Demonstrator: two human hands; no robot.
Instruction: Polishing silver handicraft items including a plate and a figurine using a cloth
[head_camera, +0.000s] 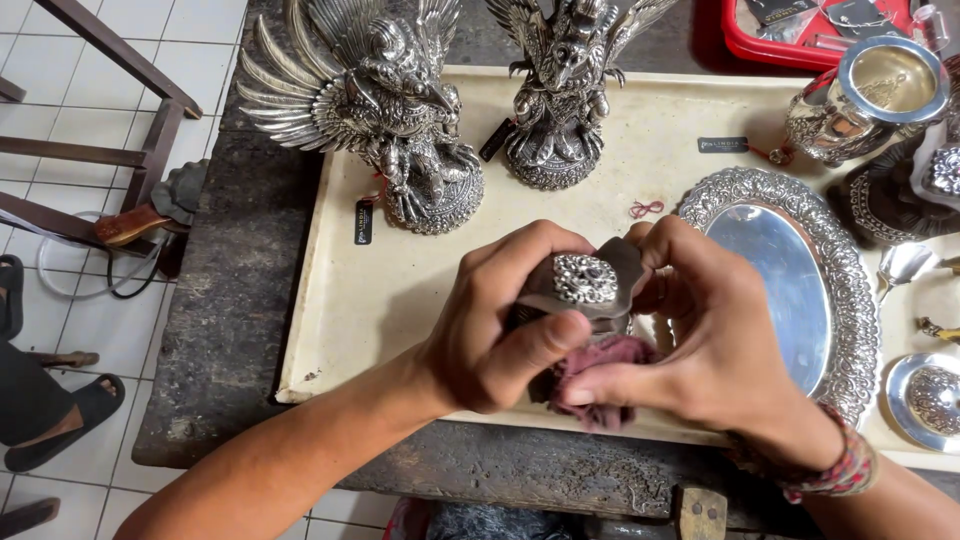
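Gripping a small ornate silver piece with a filigree oval top (586, 279) at the centre of the frame, the left hand (505, 325) wraps its fingers over the back and sets its thumb along the lower edge. The right hand (700, 330) is clenched on a dark red polishing cloth (598, 372) pressed against the piece's underside. Its embossed top gleams bright against darker, duller metal sides, above the cream rectangular tray (340, 300) lying on the dark stone bench (225, 300).
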